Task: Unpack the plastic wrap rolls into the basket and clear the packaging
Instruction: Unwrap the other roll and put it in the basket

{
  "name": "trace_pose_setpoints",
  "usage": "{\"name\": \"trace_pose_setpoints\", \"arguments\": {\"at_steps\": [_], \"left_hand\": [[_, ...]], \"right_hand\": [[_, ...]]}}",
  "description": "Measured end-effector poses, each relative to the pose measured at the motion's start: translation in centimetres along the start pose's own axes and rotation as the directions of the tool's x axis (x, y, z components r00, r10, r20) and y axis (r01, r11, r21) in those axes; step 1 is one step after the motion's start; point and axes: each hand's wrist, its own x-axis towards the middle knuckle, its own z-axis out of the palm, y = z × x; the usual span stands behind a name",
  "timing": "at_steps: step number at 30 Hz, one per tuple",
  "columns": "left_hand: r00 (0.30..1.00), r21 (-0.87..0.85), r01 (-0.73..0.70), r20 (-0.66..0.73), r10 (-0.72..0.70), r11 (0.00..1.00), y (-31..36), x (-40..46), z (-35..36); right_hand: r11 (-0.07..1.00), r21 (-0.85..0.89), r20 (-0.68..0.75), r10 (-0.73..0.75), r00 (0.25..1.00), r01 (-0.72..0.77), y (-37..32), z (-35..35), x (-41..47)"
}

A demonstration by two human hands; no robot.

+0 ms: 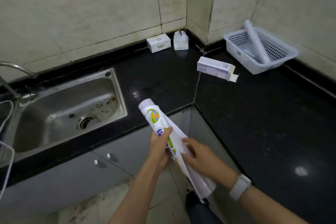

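A plastic wrap roll [151,112] with a white, green-printed paper label is held slanted in front of the counter edge. My left hand [160,144] grips its middle. My right hand [197,152] holds the loosened white label sheet [179,143] on the roll's near side. A white perforated basket [238,52] stands at the far right of the black counter [254,114], with one unwrapped roll [256,42] leaning in it. An opened white and lilac carton [214,68] lies on the counter to the left of the basket.
A steel sink [69,109] with a tap [12,78] is set in the counter at the left. Two small white boxes [158,42] [180,40] stand against the tiled back wall. Grey cabinet doors [72,178] lie below the counter.
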Motion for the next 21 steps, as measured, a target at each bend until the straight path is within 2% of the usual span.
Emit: {"name": "trace_pose_setpoints", "arguments": {"at_steps": [3,6,8,10,13,16,17,18,20,21], "left_hand": [[0.997,0.109,-0.073,0.021,0.071,0.991,1.7,4.9,3.6],[0.987,0.225,-0.142,0.107,0.121,0.964,4.3,10.2,8.0],[0.978,0.275,-0.136,0.189,0.086,0.952,6.1,13.7,11.2],[0.968,0.339,-0.126,0.249,0.040,0.932,7.5,16.7,14.1],[0.948,0.437,-0.185,0.314,0.044,0.880,8.2,20.8,17.9],[0.945,0.547,-0.235,0.321,0.057,0.804,7.9,24.0,20.7],[0.946,0.613,-0.268,0.314,0.081,0.743,7.6,25.1,21.4],[0.940,0.704,-0.320,0.321,0.117,0.634,7.4,26.1,21.9],[0.906,0.852,-0.423,0.406,0.122,0.307,6.7,27.8,22.5],[0.880,0.871,-0.475,0.467,0.087,0.130,6.2,28.5,22.8]], "right_hand": [[0.999,0.037,0.039,0.032,0.999,-0.033,0.6,-2.4,5.0],[0.974,0.225,0.025,0.033,0.999,-0.037,1.3,-6.5,10.2],[0.942,0.326,0.000,0.086,0.996,-0.081,2.1,-9.8,13.1],[0.917,0.380,-0.055,0.155,0.986,-0.122,3.5,-12.9,15.4],[0.905,0.407,-0.159,0.202,0.966,-0.122,6.2,-16.9,18.3],[0.878,0.457,-0.274,0.292,0.917,-0.143,9.0,-19.3,19.7],[0.868,0.475,-0.303,0.318,0.899,-0.147,9.8,-19.9,20.1],[0.861,0.485,-0.327,0.338,0.882,-0.150,10.5,-20.5,20.4],[0.869,0.468,-0.395,0.368,0.842,-0.160,12.0,-21.9,20.8],[0.876,0.453,-0.430,0.378,0.820,-0.166,12.7,-22.6,20.9]]}}
